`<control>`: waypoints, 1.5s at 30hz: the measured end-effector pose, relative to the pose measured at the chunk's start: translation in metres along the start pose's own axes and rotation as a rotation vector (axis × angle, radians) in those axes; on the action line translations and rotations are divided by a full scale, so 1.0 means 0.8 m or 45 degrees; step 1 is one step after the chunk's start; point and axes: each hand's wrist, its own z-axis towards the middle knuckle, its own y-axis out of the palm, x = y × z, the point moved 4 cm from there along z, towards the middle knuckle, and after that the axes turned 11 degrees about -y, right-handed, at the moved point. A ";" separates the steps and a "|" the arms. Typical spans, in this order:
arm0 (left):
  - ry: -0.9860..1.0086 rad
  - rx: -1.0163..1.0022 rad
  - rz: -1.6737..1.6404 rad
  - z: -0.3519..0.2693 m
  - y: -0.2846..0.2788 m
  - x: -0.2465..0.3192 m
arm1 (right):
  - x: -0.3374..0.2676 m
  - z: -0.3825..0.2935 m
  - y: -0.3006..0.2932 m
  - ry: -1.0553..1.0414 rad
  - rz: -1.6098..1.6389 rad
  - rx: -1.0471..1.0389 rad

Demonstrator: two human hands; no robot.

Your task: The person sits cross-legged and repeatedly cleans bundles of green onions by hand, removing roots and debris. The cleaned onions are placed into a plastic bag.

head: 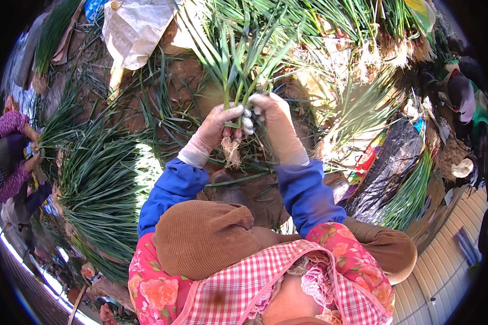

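Note:
A small bunch of young garlic or spring onion plants [236, 91] is upright before me, with green leaves pointing away, reddish bulbs and pale roots towards me. My left hand [221, 122], in a thin whitish glove, grips the stems just above the bulbs. Against the right side of the bunch is my right hand [271, 111], gloved too, its fingertips white and curled by the stems. Whether it pinches a leaf there is hidden. Beneath the hands, loose leaves and root scraps lie on brown soil [183, 77].
A large heap of the same plants [101, 187] lies to the left, near another person [10, 150] handling stalks. More rooted bunches [398, 40] lie at the top right. A white woven sack [136, 32] is at the upper left, black plastic sheeting [390, 162] at the right.

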 end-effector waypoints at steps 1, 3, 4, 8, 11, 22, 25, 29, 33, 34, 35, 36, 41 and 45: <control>0.013 -0.050 -0.042 -0.001 -0.002 0.002 | -0.014 -0.006 -0.003 -0.019 0.124 0.003; 0.106 0.041 -0.306 0.000 -0.017 0.017 | -0.051 -0.011 -0.007 -0.113 0.325 -0.119; 0.214 0.054 -0.297 -0.001 -0.018 0.024 | -0.064 -0.007 -0.005 -0.129 -0.003 -0.288; 0.162 0.095 -0.070 0.000 -0.014 0.037 | -0.069 -0.006 -0.006 0.134 -1.831 -0.465; 0.190 0.042 0.034 0.007 -0.004 0.038 | -0.045 -0.007 0.029 -0.192 -0.945 -0.592; 0.199 0.269 0.113 0.003 -0.020 0.054 | -0.053 -0.028 -0.016 0.298 -0.997 -0.709; 0.193 0.348 0.269 0.003 -0.014 0.053 | -0.098 -0.025 -0.006 0.122 -0.553 -0.481; 0.177 0.582 0.177 0.003 -0.033 0.057 | -0.141 -0.028 -0.003 -0.110 0.151 -0.687; 0.269 0.294 -0.146 0.009 -0.028 0.060 | -0.119 0.001 -0.052 0.079 -1.347 -0.828; 0.233 0.166 -0.169 0.004 -0.023 0.059 | -0.119 0.020 -0.073 0.061 -2.234 -0.713; 0.103 0.301 -0.179 0.002 -0.023 0.056 | -0.129 0.040 -0.090 0.028 -2.230 -0.425; 0.089 0.202 -0.227 -0.005 -0.015 0.057 | -0.143 0.058 -0.108 0.002 -2.038 -0.098; 0.403 0.335 -0.411 -0.033 0.008 0.076 | -0.267 0.146 -0.146 -1.149 -1.928 0.718; 0.441 0.042 -0.293 -0.020 0.022 0.089 | -0.268 0.199 -0.159 -0.413 -1.849 0.116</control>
